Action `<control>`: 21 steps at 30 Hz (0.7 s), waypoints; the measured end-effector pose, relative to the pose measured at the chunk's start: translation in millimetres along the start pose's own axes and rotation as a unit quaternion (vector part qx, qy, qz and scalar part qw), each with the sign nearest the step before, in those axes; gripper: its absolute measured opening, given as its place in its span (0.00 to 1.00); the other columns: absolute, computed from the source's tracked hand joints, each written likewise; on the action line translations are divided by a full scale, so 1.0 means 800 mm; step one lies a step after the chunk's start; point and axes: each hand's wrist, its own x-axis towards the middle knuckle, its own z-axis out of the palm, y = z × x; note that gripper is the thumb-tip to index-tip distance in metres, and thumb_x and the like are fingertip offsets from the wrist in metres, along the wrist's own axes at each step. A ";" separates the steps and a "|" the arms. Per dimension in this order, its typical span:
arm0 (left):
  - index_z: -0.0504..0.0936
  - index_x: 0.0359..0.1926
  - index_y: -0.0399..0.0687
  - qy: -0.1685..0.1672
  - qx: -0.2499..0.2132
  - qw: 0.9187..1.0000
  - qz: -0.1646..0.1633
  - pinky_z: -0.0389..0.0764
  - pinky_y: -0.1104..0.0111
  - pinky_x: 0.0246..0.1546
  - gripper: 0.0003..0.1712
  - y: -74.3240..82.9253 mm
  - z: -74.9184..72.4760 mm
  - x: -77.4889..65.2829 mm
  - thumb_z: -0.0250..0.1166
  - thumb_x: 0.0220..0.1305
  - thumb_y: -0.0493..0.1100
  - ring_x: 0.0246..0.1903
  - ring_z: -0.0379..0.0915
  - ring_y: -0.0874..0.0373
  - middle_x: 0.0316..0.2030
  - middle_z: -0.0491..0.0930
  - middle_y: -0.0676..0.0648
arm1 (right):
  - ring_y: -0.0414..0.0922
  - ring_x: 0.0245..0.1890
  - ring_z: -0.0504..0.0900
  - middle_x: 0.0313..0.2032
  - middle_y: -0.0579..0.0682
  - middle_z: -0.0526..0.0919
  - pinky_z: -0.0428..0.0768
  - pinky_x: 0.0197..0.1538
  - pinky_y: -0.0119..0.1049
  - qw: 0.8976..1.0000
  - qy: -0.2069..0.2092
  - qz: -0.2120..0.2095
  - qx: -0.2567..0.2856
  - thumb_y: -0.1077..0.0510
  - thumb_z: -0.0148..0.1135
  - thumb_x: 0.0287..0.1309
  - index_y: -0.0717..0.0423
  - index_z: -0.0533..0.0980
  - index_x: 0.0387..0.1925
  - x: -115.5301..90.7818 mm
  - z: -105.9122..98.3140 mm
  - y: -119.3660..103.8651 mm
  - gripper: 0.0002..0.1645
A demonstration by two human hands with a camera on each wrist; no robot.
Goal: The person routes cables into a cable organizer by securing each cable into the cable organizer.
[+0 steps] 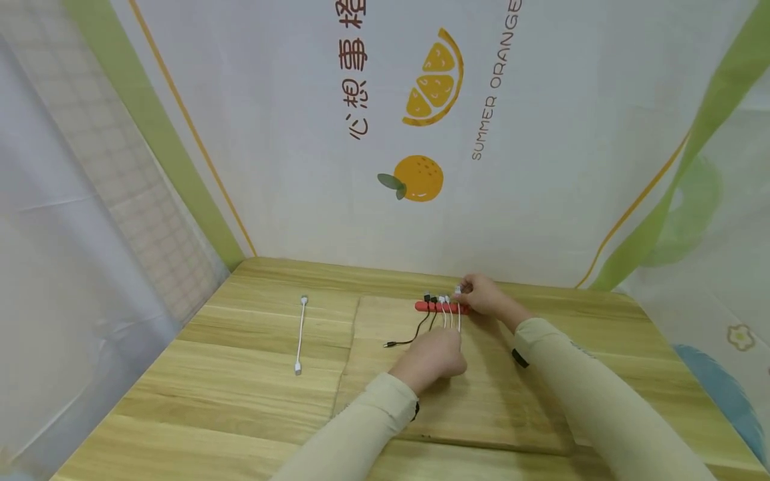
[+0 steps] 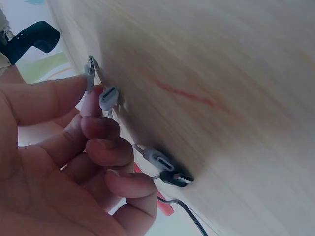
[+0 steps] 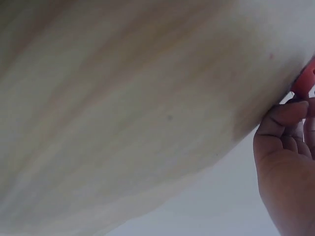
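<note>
On the wooden board, a red cable organizer strip [image 1: 420, 306] holds several short black and white cables side by side. At its right end, my right hand [image 1: 481, 294] pinches the upper plug of a white cable [image 1: 460, 322]. My left hand [image 1: 432, 353] is just below the strip. In the left wrist view, its thumb and index finger pinch a small connector [image 2: 89, 74], while a grey connector [image 2: 109, 98] lies beside the fingertips. The right wrist view catches the right fingers against the strip's red end [image 3: 304, 81]; the plug is hidden there.
A separate white cable [image 1: 300, 337] lies on the table [image 1: 240, 361] left of the board [image 1: 505, 401]. One black cable end [image 1: 394, 344] trails left of my left hand. Behind the table hangs a printed curtain [image 1: 301, 200].
</note>
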 end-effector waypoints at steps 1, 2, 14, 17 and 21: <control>0.71 0.20 0.55 0.003 0.005 1.000 0.001 0.70 0.63 0.20 0.14 0.000 0.002 0.000 0.66 0.57 0.42 0.21 0.69 0.56 0.20 0.71 0.52 | 0.47 0.42 0.79 0.43 0.59 0.83 0.78 0.46 0.37 1.000 -0.002 0.002 -0.001 0.58 0.64 0.74 0.68 0.77 0.46 0.001 0.001 0.001 0.14; 0.71 0.19 0.55 0.004 0.005 1.000 0.001 0.70 0.63 0.20 0.14 0.002 -0.002 -0.005 0.66 0.57 0.42 0.21 0.69 0.56 0.20 0.71 0.52 | 0.47 0.42 0.79 0.43 0.59 0.83 0.78 0.45 0.36 1.000 -0.003 0.005 0.000 0.57 0.64 0.74 0.67 0.77 0.46 0.002 0.002 0.003 0.14; 0.75 0.22 0.53 0.010 0.018 1.000 -0.003 0.73 0.63 0.21 0.12 0.005 -0.021 -0.020 0.65 0.62 0.39 0.22 0.71 0.56 0.24 0.77 0.49 | 0.44 0.33 0.72 0.32 0.50 0.75 0.71 0.36 0.34 0.996 -0.036 0.042 -0.073 0.50 0.62 0.76 0.62 0.75 0.39 0.014 0.003 0.002 0.17; 0.74 0.21 0.55 0.013 0.022 1.000 -0.004 0.73 0.63 0.19 0.12 -0.010 0.004 0.009 0.65 0.60 0.41 0.20 0.71 0.57 0.22 0.76 0.51 | 0.45 0.34 0.72 0.32 0.51 0.74 0.70 0.36 0.34 0.995 -0.040 0.047 -0.084 0.50 0.61 0.77 0.61 0.73 0.40 0.015 0.004 0.001 0.17; 0.77 0.22 0.55 0.013 0.033 0.999 -0.004 0.74 0.63 0.18 0.11 -0.016 0.018 0.023 0.66 0.61 0.42 0.19 0.73 0.57 0.23 0.78 0.51 | 0.45 0.35 0.73 0.34 0.51 0.74 0.71 0.37 0.35 0.993 -0.044 0.052 -0.092 0.50 0.60 0.78 0.61 0.73 0.41 0.017 0.005 0.002 0.17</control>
